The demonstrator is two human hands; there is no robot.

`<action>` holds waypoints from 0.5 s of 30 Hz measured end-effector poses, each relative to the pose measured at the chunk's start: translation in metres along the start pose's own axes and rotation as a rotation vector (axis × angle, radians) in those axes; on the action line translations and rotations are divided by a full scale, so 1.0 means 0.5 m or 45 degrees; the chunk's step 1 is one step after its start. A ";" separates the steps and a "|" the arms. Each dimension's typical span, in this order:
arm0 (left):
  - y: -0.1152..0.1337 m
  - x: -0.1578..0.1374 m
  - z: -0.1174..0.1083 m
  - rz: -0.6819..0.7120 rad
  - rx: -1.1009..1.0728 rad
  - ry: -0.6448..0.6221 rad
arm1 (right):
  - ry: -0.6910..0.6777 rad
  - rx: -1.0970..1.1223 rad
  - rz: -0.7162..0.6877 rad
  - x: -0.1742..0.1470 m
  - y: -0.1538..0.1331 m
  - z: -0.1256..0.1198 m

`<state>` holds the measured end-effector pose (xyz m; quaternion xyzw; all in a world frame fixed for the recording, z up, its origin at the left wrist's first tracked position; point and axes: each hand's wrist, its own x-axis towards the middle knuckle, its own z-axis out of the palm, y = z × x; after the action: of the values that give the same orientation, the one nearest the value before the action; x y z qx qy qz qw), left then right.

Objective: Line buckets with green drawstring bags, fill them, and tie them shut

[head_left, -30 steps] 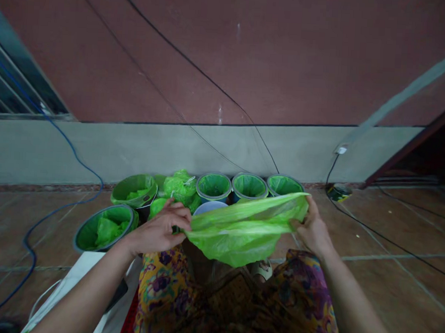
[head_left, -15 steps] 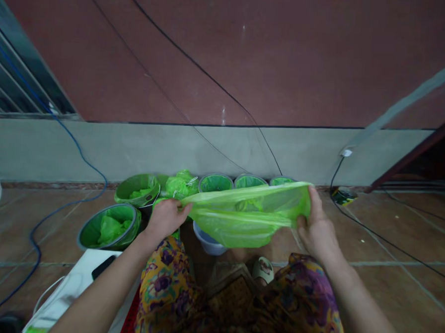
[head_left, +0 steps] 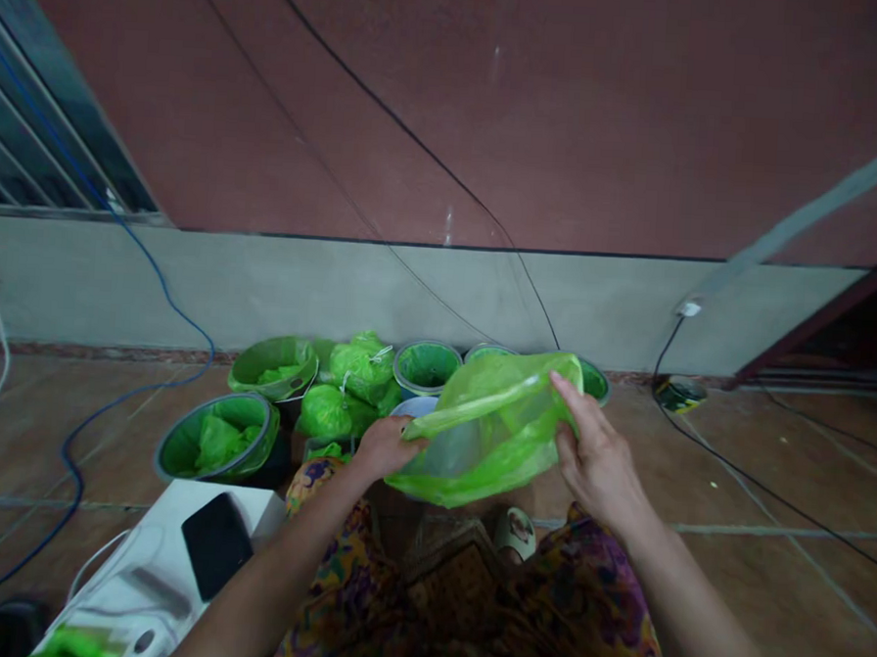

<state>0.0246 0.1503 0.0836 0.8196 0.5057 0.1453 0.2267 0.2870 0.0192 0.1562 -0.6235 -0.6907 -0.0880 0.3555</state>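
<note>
A thin, see-through green plastic bag (head_left: 492, 434) is spread between my hands, its mouth gaping toward me. My left hand (head_left: 388, 448) is closed on the bag's left edge. On the other side, my right hand (head_left: 598, 450) pinches the right edge between thumb and fingers. Partly hidden behind the bag is a pale blue bucket (head_left: 415, 406). Tied green bags (head_left: 327, 411) lie just beyond my left hand. Behind the bag, along the wall, a row of bins lined in green includes a grey-rimmed bin (head_left: 428, 365).
At left stand a green-lined bin (head_left: 216, 435) and a green bucket (head_left: 273, 367). Beside my left forearm, a white table (head_left: 179, 506) bears a black phone (head_left: 216, 544). A blue cable (head_left: 79, 447) and a black cord (head_left: 761, 483) cross the tiled floor. A tin (head_left: 679, 392) sits near the wall.
My hands have come closer together, the left moving right and the right moving slightly left. The bag, stretched flat before, now bulges with its mouth wider. More of the tied bags and phone shows.
</note>
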 end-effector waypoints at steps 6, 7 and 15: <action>-0.022 0.019 -0.011 -0.193 -0.190 0.215 | -0.198 0.153 -0.034 -0.021 0.057 0.024; -0.031 0.021 -0.027 -0.275 -0.224 0.283 | -0.253 0.161 -0.022 -0.030 0.073 0.028; -0.101 0.013 -0.132 -0.553 -0.201 0.693 | -0.545 -0.292 0.193 -0.039 0.156 0.023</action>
<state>-0.0417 0.1904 0.1139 0.6044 0.6971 0.3453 0.1719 0.3540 0.0259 0.1111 -0.7142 -0.6871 -0.0049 0.1338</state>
